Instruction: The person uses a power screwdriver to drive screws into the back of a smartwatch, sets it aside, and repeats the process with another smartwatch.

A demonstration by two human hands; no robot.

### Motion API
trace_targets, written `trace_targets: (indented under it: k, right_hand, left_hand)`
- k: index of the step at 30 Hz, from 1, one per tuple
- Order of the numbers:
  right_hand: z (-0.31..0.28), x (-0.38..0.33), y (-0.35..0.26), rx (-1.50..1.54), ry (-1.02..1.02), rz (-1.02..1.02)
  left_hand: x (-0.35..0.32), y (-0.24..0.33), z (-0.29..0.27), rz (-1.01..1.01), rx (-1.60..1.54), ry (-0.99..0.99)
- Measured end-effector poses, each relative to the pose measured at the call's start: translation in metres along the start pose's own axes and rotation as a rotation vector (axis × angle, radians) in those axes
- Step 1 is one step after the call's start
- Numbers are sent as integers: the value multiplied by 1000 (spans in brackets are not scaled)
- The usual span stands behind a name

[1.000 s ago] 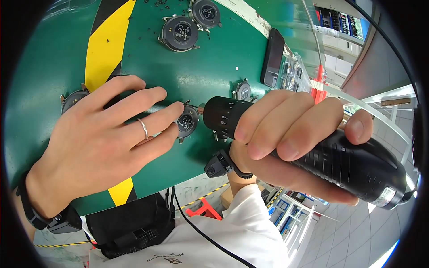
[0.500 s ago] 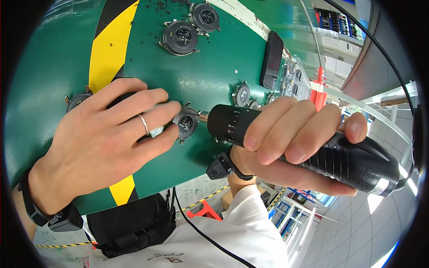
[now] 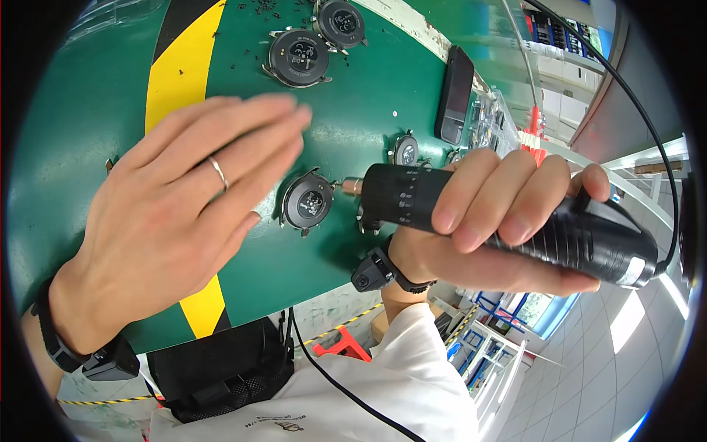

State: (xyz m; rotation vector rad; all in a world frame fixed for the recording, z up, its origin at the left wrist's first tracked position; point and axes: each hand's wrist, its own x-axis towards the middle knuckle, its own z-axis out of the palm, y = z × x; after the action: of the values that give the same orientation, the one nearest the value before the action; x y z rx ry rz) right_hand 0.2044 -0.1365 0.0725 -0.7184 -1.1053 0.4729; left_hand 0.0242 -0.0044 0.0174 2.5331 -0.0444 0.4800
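Black electric screwdriver (image 3: 515,228) in right-hand fingers (image 3: 479,199)

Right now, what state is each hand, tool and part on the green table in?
Left hand: open, fingers spread, holding nothing.
Right hand: closed around the electric screwdriver.
Electric screwdriver: lying level, tip pointing at the round watch case.
Round watch case: flat on the green table, not held.
Phone: flat, screen dark.
Other watch cases: flat, untouched.

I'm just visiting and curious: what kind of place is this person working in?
Probably an electronics assembly or repair workshop. The right hand holds a black electric screwdriver over a round watch case on a green work mat; more cases and tiny loose screws lie nearby.
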Motion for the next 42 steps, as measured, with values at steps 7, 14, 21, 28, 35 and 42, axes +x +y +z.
trace_targets:
  k: [7,14,21,28,35,42]
  right_hand:
    - [-2,6,-3,-110,166,-18]
    - [-1,7,-2,-170,158,15]
    - [3,7,0,-158,163,3]
    - [-1,7,-1,-124,63,14]
    - [-8,0,2,-51,-105,23]
    - [-10,-2,8,-11,-114,-11]
  left_hand:
    - [-4,1,3,157,-14,-159]
    - [-12,-2,-2,233,65,-200]
    - [-11,-4,4,207,61,-3]
    - [-7,-6,-1,45,-33,66]
    - [-10,-5,10,-60,-158,77]
    - [-8,-6,15,-105,-197,80]
